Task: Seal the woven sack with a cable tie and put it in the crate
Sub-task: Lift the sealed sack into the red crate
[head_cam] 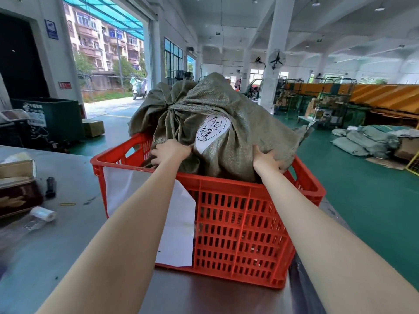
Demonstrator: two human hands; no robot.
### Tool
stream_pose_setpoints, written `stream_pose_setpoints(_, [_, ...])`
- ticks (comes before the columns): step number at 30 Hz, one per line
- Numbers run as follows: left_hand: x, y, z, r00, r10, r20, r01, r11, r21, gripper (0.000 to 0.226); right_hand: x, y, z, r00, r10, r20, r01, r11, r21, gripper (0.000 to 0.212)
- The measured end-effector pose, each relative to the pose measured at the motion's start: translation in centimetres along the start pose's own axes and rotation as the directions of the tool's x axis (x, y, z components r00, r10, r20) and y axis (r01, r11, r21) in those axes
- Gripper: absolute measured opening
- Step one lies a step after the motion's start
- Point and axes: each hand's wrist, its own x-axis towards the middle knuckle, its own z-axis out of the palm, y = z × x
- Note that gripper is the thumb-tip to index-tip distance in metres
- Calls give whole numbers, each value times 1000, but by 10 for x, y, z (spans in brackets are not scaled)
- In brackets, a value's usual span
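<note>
A bulky grey-green woven sack sits partly inside a red plastic crate on the table and bulges well above the rim. Its neck is gathered and cinched at the upper left; the tie itself is too small to make out. A white label with handwritten black characters is stuck on its near side. My left hand grips the sack's fabric on its near left side just above the rim. My right hand holds the sack's lower right side at the crate's near edge.
A white sheet hangs on the crate's near wall. On the grey table to the left lie a roll of clear tape, a dark box, and a rubber band. More sacks are piled on the green floor at right.
</note>
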Motion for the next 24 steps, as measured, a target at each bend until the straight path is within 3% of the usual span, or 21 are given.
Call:
stream_pose_setpoints(6, [16,-3,-7,984,29,-178,-61,982,-177,33,-9,-4,2,999,32,25,-32,999,-14,82])
stream_pose_setpoints(13, [13,1,-40,923,66,-380,-211,911,-354,24,-22,-2,-5,1000,-16,-9,16,997,76,81])
stream_pose_setpoints(17, [2,21,-50,880,134,-456,-362,811,-459,20,-24,-1,-7,992,-67,-111,87,978,189,75])
stream_pose_setpoints(21, [-6,46,-65,817,214,-535,-494,739,-459,17,-17,3,-11,975,-128,-180,166,961,221,69])
stream_pose_setpoints(24, [-10,59,-74,765,298,-571,-585,692,-423,14,-16,7,-10,978,-150,-148,179,961,209,66])
